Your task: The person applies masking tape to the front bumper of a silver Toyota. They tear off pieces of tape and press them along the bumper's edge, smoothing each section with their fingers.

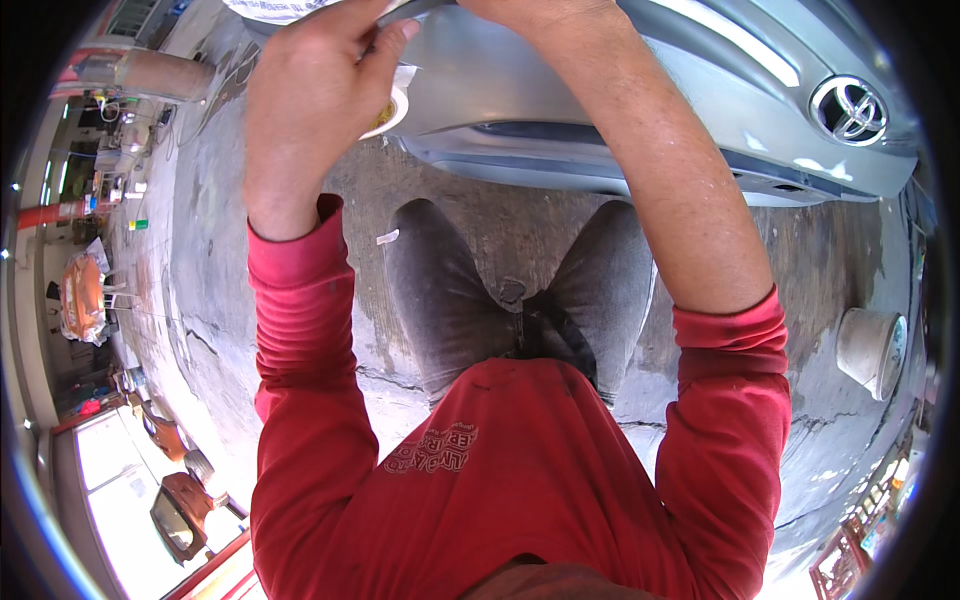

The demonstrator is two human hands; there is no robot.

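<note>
My left hand (pixel 315 95) is closed at the upper left, thumb bent against the fingers. A roll of white tape (pixel 397 112) with a yellowish core shows from under its palm side, a short loose end sticking up. Close to the thumb tip runs a dark strip (pixel 415 10) along the silver car panel (pixel 480 80). My right hand (pixel 535 8) reaches over that panel at the top edge; its fingers are cut off by the picture. Printed paper (pixel 270 8) lies past my left hand on the panel.
A chrome emblem (pixel 848 110) sits on the panel's right part. A white bucket (pixel 870 352) stands on the concrete floor (pixel 215 250) to the right. Far left are an orange car part (pixel 85 295) on a stand and a loose car door (pixel 180 515). My knees are below the panel.
</note>
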